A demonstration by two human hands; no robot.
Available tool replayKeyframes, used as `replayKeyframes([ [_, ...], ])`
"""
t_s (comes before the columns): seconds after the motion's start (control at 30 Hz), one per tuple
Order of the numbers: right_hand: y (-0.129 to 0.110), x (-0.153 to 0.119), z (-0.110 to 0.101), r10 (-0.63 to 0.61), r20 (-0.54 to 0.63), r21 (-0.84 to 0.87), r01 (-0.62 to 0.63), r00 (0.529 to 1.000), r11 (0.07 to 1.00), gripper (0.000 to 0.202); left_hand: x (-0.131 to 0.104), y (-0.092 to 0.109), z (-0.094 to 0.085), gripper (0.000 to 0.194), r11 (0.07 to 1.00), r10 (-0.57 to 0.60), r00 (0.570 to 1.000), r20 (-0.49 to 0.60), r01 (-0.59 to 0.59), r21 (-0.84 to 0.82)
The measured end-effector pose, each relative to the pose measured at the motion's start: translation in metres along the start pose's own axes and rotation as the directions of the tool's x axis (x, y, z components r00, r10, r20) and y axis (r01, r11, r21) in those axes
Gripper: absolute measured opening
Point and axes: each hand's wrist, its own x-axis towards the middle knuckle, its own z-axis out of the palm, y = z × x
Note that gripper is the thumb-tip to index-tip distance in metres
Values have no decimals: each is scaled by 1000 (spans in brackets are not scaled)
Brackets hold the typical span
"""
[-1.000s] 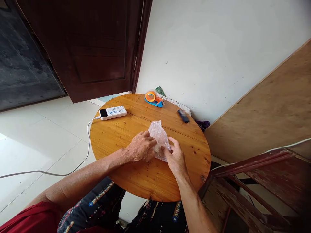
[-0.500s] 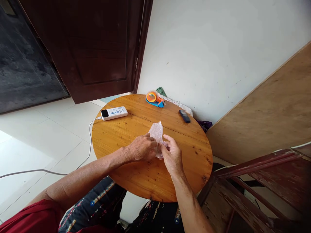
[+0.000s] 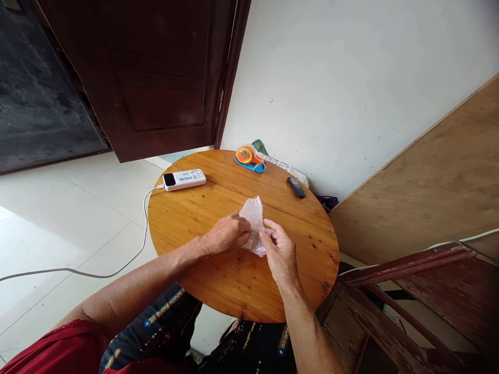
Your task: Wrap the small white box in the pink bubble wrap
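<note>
A crumpled sheet of clear bubble wrap [image 3: 252,211] is between my hands, just over the middle of the round wooden table [image 3: 187,218]. On its left edge, my left hand [image 3: 231,232] has its fingers curled closed. My right hand [image 3: 281,252] pinches the lower right part between thumb and fingers. Whether something lies inside the wrap cannot be made out. My fingertips partly cover its lower half.
A white power bank [image 3: 184,179] with a cable [image 3: 145,218] lies at the table's left. An orange and blue tape dispenser [image 3: 250,158] stands at the back. A dark blurred object [image 3: 296,187] lies at the back right. A wooden railing [image 3: 413,270] is right of the table.
My hands have moved slightly apart, the right one a little to the right. More of the bubble wrap shows between them, spread wider.
</note>
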Motion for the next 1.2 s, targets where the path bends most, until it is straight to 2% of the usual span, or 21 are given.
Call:
replayKeyframes([
  [0.13, 2, 1, 3, -46, -3, -45, 46, 999, 998, 49, 3, 1, 1, 24, 1000, -16, 999, 31, 15, 28],
  [0.23, 0, 2, 7, -36, 1, -75, 36, 999, 997, 53, 4, 4, 1, 20, 998, -41, 998, 41, 39, 44],
  [0.4, -12, -1, 0, 28, 81, -75, -22, 996, 997, 61, 4, 6, 7, 18, 993, -117, 993, -32, 118, 12],
  [0.53, -20, -6, -11, 2, 218, -54, 10, 976, 998, 57, -2, 5, 9, 12, 964, -203, 976, -84, 184, -194],
  [0.63, -22, -7, -14, -39, 301, -120, 78, 953, 990, 53, -8, 5, 6, 34, 877, -316, 947, -52, 271, -398],
  [0.7, -22, -7, -14, -82, 324, -195, 152, 942, 969, 51, -10, 6, 7, 45, 836, -377, 925, -47, 318, -447],
  [0.83, -22, -3, -13, -154, 348, -324, 273, 925, 906, 55, -7, 9, 16, 49, 877, -380, 916, -131, 313, -364],
  [0.97, -24, 6, -15, -146, 401, -297, 279, 904, 913, 56, -5, 8, 26, 47, 901, -351, 924, -149, 291, -321],
  [1.03, -22, 12, -19, -141, 358, -247, 239, 923, 939, 52, -6, 6, 28, 48, 904, -340, 927, -157, 276, -325],
  [1.1, -18, 19, -24, -105, 222, -189, 149, 969, 971, 47, -7, 5, 28, 50, 906, -325, 933, -155, 260, -333],
  [1.17, -10, 26, -28, -7, 85, -124, 18, 996, 992, 49, -8, 5, 29, 50, 909, -316, 937, -146, 255, -331],
  [1.2, -7, 30, -29, 60, 58, -92, -55, 997, 994, 52, -8, 5, 30, 50, 910, -315, 938, -141, 256, -327],
])
